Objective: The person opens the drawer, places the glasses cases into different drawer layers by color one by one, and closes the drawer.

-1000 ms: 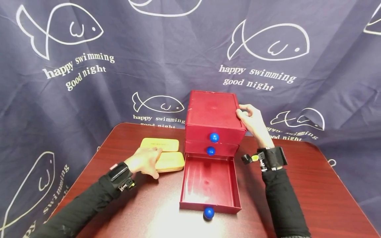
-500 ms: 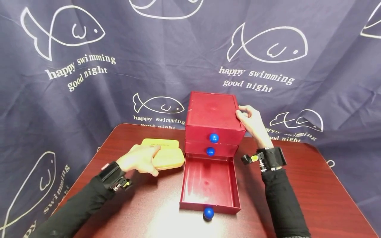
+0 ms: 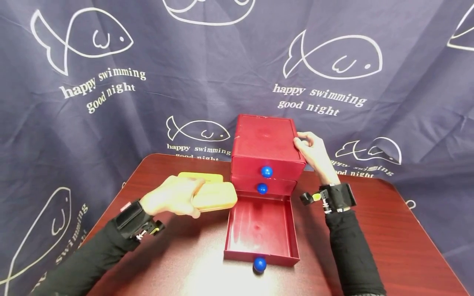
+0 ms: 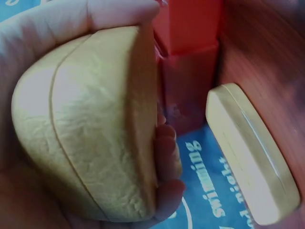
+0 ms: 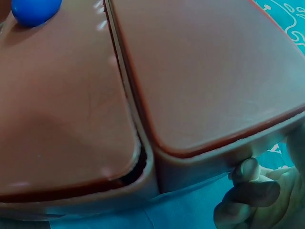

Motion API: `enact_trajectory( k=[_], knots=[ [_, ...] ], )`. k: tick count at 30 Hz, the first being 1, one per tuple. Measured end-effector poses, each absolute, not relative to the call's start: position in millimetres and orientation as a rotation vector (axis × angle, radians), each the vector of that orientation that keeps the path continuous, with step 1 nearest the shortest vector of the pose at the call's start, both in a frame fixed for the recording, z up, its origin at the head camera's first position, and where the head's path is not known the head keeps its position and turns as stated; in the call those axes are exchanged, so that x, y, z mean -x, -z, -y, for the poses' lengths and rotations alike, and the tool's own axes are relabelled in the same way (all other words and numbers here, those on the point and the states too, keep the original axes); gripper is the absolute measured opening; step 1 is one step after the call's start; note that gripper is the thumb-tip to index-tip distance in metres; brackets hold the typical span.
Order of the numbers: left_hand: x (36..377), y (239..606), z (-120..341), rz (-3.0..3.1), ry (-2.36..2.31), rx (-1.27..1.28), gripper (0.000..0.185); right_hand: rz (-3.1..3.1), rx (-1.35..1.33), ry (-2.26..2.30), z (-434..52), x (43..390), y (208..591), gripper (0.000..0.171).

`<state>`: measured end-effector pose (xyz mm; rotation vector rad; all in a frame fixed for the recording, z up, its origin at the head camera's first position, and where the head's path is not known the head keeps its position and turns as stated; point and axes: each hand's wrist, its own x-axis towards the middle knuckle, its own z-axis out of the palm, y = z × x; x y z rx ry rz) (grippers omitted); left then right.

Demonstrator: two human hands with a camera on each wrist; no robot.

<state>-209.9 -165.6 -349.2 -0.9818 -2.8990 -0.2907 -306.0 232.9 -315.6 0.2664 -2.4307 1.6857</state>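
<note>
My left hand [image 3: 174,197] grips a yellow case [image 3: 216,196] and holds it above the table, just left of the red drawer chest [image 3: 266,142]. In the left wrist view the held yellow case [image 4: 90,129] fills the palm, fingers curled under it. A second yellow case [image 3: 201,177] lies on the table behind it, the same second case [image 4: 250,152] showing in the left wrist view. The bottom drawer [image 3: 261,226] is pulled out, with nothing in it, a blue knob [image 3: 259,264] at its front. My right hand [image 3: 311,150] holds the chest's top right edge, with curled fingers [image 5: 248,191] at the chest's corner.
The dark red table [image 3: 389,246] carries the chest. Two upper drawers are closed, each with a blue knob [image 3: 266,171]. A navy fish-print cloth [image 3: 111,82] hangs behind and around the table.
My left hand has lifted the nearer yellow case off the table and carried it right, toward the open drawer. The right hand has stayed on the chest.
</note>
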Motion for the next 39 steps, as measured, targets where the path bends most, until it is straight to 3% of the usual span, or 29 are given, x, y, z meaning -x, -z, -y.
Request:
enact_trajectory(
  k=[11, 17, 24, 30, 39],
  knots=[
    [207.1, 346.3, 132.3, 2.766, 0.254, 1.206, 0.061, 2.436, -0.248, -1.702, -234.3, 309.0, 317.0, 0.048],
    [203.6, 343.4, 115.3, 2.823, 0.099, 1.153, 0.058, 2.433, -0.253, -1.689, -232.7, 307.1, 315.2, 0.047],
    [201.7, 343.1, 97.8, 2.934, -0.094, 1.094, 0.074, 2.431, -0.251, -1.682, -232.0, 305.7, 313.5, 0.047],
    [201.1, 341.6, 81.0, 2.963, -0.229, 1.066, 0.076, 2.424, -0.268, -1.698, -233.8, 306.9, 314.6, 0.047],
    [206.4, 345.0, 54.1, 3.044, -0.405, 1.013, 0.057, 2.417, -0.259, -1.721, -233.8, 307.8, 316.8, 0.047]
  ],
)
